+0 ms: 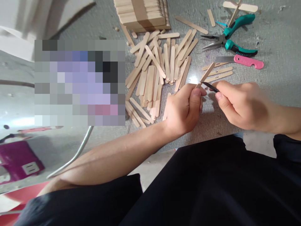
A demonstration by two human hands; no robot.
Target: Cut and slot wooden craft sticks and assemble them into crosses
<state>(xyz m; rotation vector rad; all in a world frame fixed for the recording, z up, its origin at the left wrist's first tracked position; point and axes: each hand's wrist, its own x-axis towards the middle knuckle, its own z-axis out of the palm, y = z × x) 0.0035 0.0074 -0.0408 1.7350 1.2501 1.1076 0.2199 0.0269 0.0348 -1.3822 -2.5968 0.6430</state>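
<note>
Left fingers (pixel 195 96) pinch 1 stick (pixel 208 71), its length slanting toward the pink knife (pixel 248 62); right fingers (pixel 220 96), nearer that knife, grip a dark tool (pixel 210 86).

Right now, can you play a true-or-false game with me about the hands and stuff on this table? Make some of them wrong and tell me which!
1. The left hand holds a wooden stick. True.
2. The right hand is empty. False: the right hand holds a thin dark tool.
3. The green-handled pliers are shut. False: the pliers lie with their jaws apart.
4. The pink-handled blade lies on the table, in nobody's hand. True.
5. A brown band goes across the stack of sticks. True.
6. The loose sticks all lie in one neat row. False: the loose sticks lie at many angles, some on top of others.
</note>
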